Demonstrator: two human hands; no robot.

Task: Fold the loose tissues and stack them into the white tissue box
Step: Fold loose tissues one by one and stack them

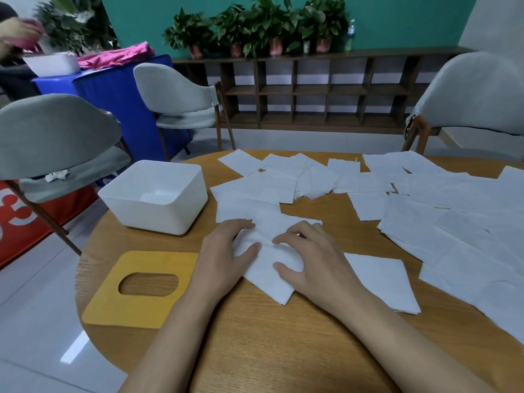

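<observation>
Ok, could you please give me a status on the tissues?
Left hand, right hand pressing one tissue. White tissue box empty, lid off. Nothing in the way.

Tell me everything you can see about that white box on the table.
The white tissue box is an open-topped rectangular tub with rounded corners, seemingly smooth plastic, its walls narrowing slightly toward the base. It stands upright near the left edge of the round wooden table and looks empty inside. A yellow slotted lid lies flat nearer the person. Loose tissues lie just to its right.
</observation>
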